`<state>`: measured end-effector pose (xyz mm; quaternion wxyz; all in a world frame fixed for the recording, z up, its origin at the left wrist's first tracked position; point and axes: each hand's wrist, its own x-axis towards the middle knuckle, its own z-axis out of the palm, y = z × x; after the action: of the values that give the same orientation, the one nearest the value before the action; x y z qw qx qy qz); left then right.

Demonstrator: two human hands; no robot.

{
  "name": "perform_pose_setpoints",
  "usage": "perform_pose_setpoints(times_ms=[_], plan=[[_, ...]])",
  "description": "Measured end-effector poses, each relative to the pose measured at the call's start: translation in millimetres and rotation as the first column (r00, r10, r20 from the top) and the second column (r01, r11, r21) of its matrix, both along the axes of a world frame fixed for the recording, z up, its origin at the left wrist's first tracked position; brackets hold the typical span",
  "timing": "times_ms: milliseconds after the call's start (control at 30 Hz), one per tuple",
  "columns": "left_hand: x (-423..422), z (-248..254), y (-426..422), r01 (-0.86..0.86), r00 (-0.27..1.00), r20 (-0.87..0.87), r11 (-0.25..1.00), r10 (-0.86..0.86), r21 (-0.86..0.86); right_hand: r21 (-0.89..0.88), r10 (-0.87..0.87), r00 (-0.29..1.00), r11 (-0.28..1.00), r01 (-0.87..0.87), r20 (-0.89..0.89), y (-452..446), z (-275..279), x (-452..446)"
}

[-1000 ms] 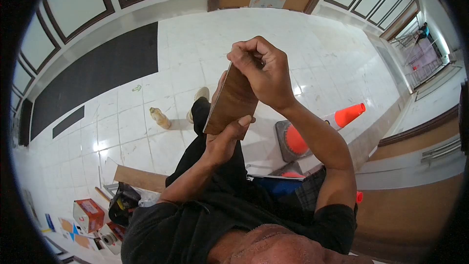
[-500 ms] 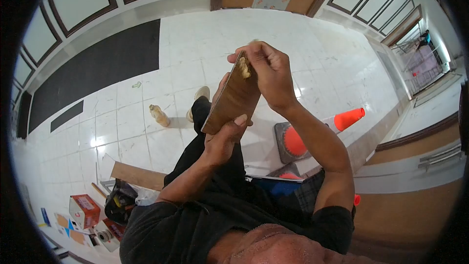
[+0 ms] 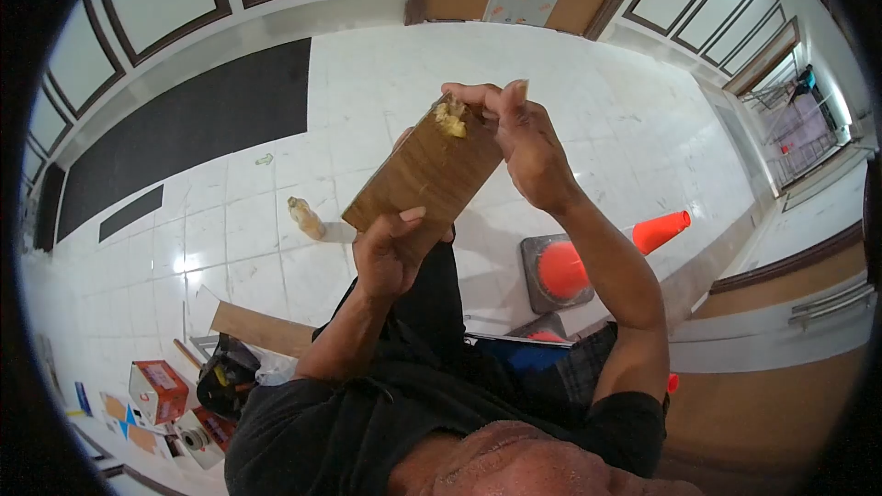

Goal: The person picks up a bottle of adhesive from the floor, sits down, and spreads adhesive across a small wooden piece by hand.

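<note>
A brown wood-grain board (image 3: pixel 418 170) is held up and tilted at the middle of the view. My left hand (image 3: pixel 386 253) grips its lower edge, thumb on the face and the other fingers mostly hidden beneath. At the upper right corner is my right hand (image 3: pixel 528 142), its fingers bent against the board's edge and its thumb raised off the face. A glossy yellowish lump (image 3: pixel 450 118) sticks to the face near the top corner, close to my right fingertips.
A plastic bottle (image 3: pixel 306 219) lies on the tiled floor. Orange cones (image 3: pixel 562 268) are on the right. At lower left are a wooden plank (image 3: pixel 262 329), a black bag (image 3: pixel 225 377) and a red-and-white box (image 3: pixel 158 392). A person (image 3: pixel 806 80) is far off by scaffolding.
The board has turned so its face shows more widely. The yellowish lump, hidden at first, is now exposed. My right thumb has lifted off the board, and my left hand has shifted left.
</note>
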<state>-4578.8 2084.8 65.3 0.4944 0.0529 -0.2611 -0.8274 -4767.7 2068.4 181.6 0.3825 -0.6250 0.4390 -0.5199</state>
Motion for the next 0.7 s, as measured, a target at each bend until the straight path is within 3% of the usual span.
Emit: perform_pose_setpoints(times_ms=[67,100,167,300,367,500,567,700], plan=[[-4.4,6.0,4.5,-0.094,0.983,0.161,0.996,0.093,-0.007,-0.248,-0.069,0.986,0.968,0.029,-0.153,-4.0,-15.2,1.1],[-6.4,9.1,7.2,-0.089,0.983,0.16,0.996,0.09,-0.009,-0.25,-0.073,0.986,0.968,0.033,-0.153,-1.5,-13.2,5.2],[-9.0,13.4,12.2,-0.101,0.983,0.158,0.994,0.093,0.044,-0.343,-0.281,0.908,0.924,0.169,-0.309,4.9,-6.9,13.8],[-8.3,-1.5,5.0,-0.057,0.992,0.11,0.998,0.055,0.024,-0.247,-0.244,0.956,0.948,0.2,-0.163,-2.9,-16.0,10.3],[-9.2,2.2,5.2,-0.075,0.99,0.12,0.997,0.072,0.018,-0.148,-0.133,0.984,0.978,0.149,0.114,-6.2,-13.9,7.8],[-15.8,2.8,6.3,-0.066,0.993,0.095,0.997,0.069,-0.036,-0.331,-0.178,0.984,0.93,0.159,-0.025,-6.1,-16.6,13.1],[-20.0,3.3,10.6,-0.081,0.989,0.123,0.997,0.082,-0.013,-0.351,-0.325,0.929,0.903,0.248,-0.178,0.3,-12.2,19.1],[-24.7,9.0,8.9,-0.081,0.987,0.13,0.994,0.09,-0.071,-0.2,-0.222,0.974,0.958,0.207,-0.053,-7.1,-20.0,3.3]])
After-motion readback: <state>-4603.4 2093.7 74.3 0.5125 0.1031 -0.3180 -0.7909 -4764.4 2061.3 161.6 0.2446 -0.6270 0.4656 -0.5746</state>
